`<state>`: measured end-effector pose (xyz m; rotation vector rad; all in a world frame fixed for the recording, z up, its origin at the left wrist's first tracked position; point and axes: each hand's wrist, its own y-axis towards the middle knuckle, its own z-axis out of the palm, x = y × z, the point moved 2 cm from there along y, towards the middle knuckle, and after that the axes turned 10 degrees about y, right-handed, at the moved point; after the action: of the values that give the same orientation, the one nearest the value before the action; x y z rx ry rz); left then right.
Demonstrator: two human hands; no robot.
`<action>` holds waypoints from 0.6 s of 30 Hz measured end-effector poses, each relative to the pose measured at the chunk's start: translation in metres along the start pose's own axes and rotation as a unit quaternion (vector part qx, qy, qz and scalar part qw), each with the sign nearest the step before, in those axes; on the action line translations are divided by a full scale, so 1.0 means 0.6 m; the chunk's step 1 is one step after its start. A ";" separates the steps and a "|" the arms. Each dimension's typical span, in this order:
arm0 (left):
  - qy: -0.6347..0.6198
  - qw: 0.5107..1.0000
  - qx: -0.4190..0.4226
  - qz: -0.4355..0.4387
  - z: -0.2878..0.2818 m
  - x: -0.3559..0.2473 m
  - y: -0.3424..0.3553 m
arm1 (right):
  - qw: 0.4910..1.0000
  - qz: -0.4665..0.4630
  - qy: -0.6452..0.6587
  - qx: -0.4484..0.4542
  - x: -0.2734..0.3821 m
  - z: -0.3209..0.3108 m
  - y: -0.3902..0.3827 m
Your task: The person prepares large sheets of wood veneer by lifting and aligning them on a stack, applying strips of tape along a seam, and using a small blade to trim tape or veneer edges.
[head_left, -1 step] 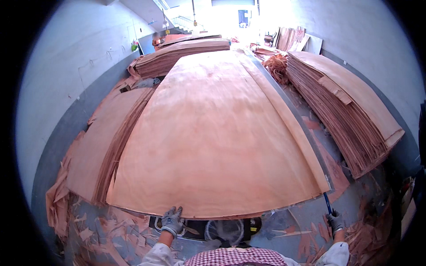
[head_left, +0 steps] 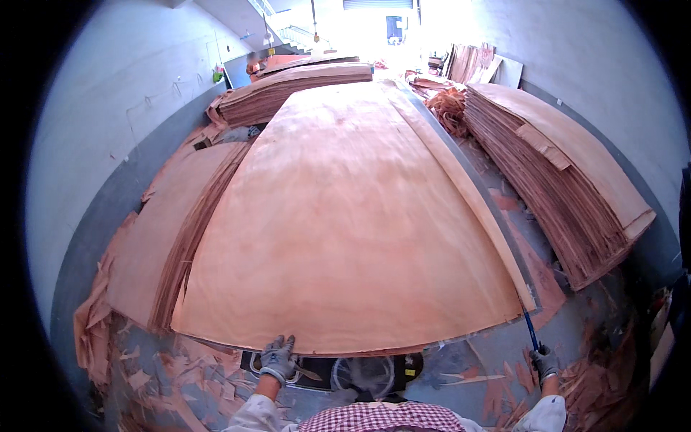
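Observation:
A large pale orange-brown wood veneer sheet lies over a long stack in front of me. My left hand, in a grey glove, rests on its near edge with the fingers spread. Beside that hand a pointed brownish piece sticks out; whether it is a blade or a scrap I cannot tell. At the right near corner my gloved right hand is closed round a thin blue stick. The stick's far end meets the sheet's corner, by a narrow veneer strip along the right side.
Veneer stacks stand at the left and right, with another stack behind. Veneer scraps litter the floor. A dark device with a round fan-like part sits below the near edge. Far left, a person is partly visible.
The blue stick's far end has shifted slightly left at the corner, and the strip's near end has moved a little with it. My left hand stays in place.

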<state>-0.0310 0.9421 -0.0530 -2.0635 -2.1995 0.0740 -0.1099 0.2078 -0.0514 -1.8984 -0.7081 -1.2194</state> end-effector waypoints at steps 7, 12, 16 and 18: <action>-0.001 0.999 0.042 0.003 -0.030 -0.015 0.004 | 0.967 -0.153 -0.192 -0.064 -0.068 -0.016 -0.014; 0.039 0.997 0.064 0.009 -0.032 -0.013 0.007 | 0.940 -0.217 -0.238 -0.113 -0.008 -0.021 -0.016; 0.042 0.997 0.066 0.015 -0.023 -0.008 0.010 | 0.944 -0.215 -0.206 -0.140 0.033 -0.051 -0.010; 0.039 0.997 0.060 0.020 -0.018 -0.005 0.012 | 0.946 -0.214 -0.204 -0.133 0.043 -0.055 -0.004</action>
<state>-0.0222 0.9388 -0.0434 -2.0112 -2.0559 0.1260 -0.1179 0.1832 -0.0183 -2.3382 -1.2840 -1.2344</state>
